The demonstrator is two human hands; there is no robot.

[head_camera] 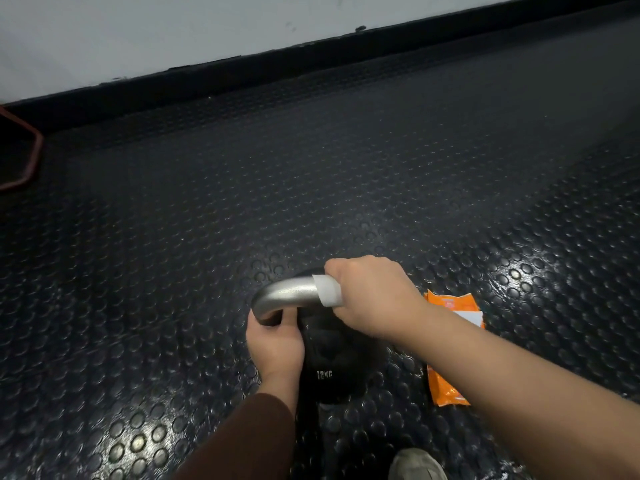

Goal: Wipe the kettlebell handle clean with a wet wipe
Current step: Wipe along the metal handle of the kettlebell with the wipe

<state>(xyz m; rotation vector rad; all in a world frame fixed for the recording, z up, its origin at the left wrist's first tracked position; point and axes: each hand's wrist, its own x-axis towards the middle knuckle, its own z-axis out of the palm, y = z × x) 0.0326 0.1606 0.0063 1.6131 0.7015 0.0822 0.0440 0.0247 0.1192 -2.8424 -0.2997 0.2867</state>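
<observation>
A dark studded rubber floor (346,168) is seen running to a black skirting (242,69) below a pale wall (138,29). On it, well away from that far edge and close to the person's feet, a black kettlebell (332,358) marked 12 KG is stood upright, its bare steel handle (287,294) arched over the top. Just beside the kettlebell on its right, an orange wipe packet (446,382) is laid flat on the floor with its flap open, likely kept within reach should a fresh sheet be wanted. At the floor's left edge part of a red frame (31,157) is cut off by the view; what it belongs to cannot be told. The toe of a grey shoe (415,465) is caught at the bottom.

The left hand (273,344), its arm in a brown sleeve (249,441), is clasped round the foot of the handle's left leg, apparently so that the weight is steadied against the rubbing. The right hand (374,296) is clenched over the top right of the handle, with a white wet wipe (329,292) wrapped beneath the fingers so that the bar is covered all round. The handle's left curve is left bare; whether it has been wiped cannot be told.
</observation>
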